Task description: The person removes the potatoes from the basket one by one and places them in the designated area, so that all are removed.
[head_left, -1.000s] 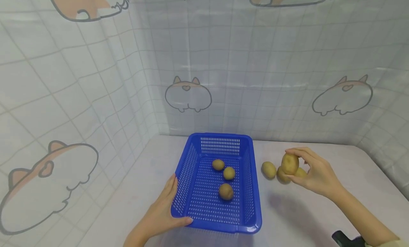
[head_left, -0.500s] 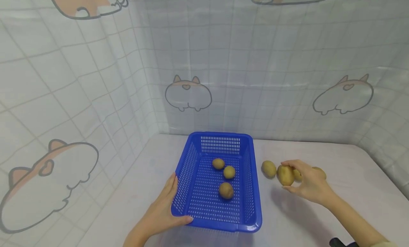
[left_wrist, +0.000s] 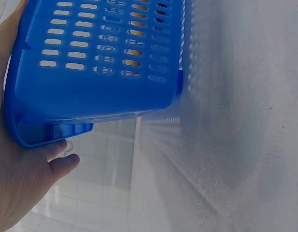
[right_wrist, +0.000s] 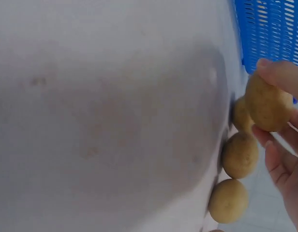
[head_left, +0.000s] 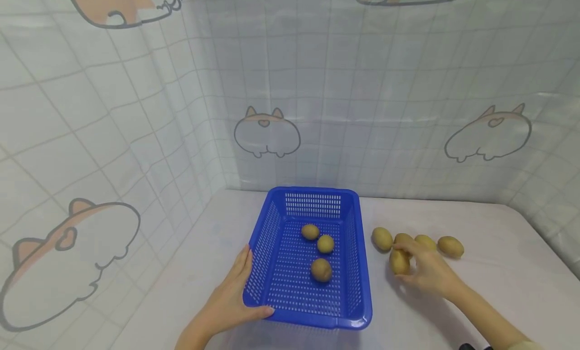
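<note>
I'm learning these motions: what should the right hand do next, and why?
Probably settle the held potato on the table and release it: the right hand has lowered it since a second ago, and it is now near four potatoes lying there. Whether it touches the table yet is unclear.

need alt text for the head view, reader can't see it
A right hand holds a potato near four more potatoes on a white table; the left hand holds the near-left corner of a blue basket with three potatoes inside.
</note>
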A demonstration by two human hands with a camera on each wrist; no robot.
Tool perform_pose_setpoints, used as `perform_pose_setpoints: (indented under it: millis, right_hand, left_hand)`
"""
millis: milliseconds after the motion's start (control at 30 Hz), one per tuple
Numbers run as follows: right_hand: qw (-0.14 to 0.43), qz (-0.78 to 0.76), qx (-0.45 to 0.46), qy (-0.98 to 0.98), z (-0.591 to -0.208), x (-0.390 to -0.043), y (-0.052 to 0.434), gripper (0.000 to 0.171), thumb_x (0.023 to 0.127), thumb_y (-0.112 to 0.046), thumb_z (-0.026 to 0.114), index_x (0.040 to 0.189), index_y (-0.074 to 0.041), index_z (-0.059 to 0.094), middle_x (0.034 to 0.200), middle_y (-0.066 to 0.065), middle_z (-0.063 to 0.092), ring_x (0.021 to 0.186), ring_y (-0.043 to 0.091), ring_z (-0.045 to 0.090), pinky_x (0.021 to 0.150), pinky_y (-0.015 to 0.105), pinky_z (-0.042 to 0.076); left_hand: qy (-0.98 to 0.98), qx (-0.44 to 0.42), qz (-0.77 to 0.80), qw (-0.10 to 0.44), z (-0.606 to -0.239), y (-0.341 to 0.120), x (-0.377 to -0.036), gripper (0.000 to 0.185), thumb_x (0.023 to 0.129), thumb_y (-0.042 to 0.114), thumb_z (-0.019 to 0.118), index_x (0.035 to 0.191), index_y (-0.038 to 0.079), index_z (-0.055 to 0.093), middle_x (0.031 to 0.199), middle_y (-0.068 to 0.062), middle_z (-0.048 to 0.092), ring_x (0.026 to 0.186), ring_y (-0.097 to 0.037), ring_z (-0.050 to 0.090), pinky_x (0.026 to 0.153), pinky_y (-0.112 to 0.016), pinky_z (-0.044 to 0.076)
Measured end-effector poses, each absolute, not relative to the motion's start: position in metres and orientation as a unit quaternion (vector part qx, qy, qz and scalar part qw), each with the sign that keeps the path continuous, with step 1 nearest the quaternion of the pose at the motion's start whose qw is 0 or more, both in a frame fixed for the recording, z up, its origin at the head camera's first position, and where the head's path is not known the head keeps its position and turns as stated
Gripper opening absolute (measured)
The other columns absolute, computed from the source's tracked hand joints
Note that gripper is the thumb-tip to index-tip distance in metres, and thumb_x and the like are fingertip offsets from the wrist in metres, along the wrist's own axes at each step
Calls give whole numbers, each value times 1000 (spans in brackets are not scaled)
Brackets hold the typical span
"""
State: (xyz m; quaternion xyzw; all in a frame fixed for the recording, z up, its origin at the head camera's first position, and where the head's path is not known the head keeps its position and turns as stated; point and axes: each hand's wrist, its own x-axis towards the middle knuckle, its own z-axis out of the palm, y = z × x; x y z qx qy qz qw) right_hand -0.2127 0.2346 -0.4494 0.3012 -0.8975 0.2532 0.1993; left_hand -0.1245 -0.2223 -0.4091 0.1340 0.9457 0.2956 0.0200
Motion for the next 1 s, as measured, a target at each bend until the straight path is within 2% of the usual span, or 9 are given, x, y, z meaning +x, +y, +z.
perform_pose_setpoints:
  millis: [133,267,500,700,1000]
  right_hand:
    - [143,236,260,-925,-452,-213,232,68,55,-19,91,115,-2,63,94,-1,67,84,16,63,72,38,55]
    - [103,222,235,-941,-452,-214,231,67,59,-24,90,116,-2,63,91,-1,66,80,16,63,67,34,54]
    - [112,223,244,-937,-454,-216,229,59,64,-22,88,115,-4,63,95,-1,64,82,16,62,66,31,52]
    - [104,223,244,-938,-451,-215,231,59,66,-23,87,117,-6,64,96,-3,65,81,18,64,60,24,50]
    - [112,209,256,-937,-449,-211,231,65,69,-37,85,123,-10,62,111,3,64,82,16,65,59,23,49]
  left_hand:
    - [945,133,298,24,-409,-222,-124,126,71,60,76,152,-2,2,160,-14,-7,145,-35,4,108,-61,24]
    - [945,131,299,25,-408,-222,-123,126,71,59,76,152,-2,2,160,-14,-8,145,-35,4,108,-61,23]
    - [945,135,297,19,-408,-222,-123,126,71,60,76,152,-3,3,160,-14,-7,145,-36,4,108,-60,23]
    - [944,139,299,16,-407,-222,-123,126,71,60,76,152,-4,3,160,-15,-7,145,-36,4,108,-60,22]
    - [944,138,301,10,-410,-223,-124,127,70,61,76,152,-3,3,160,-14,-6,145,-35,5,108,-59,23]
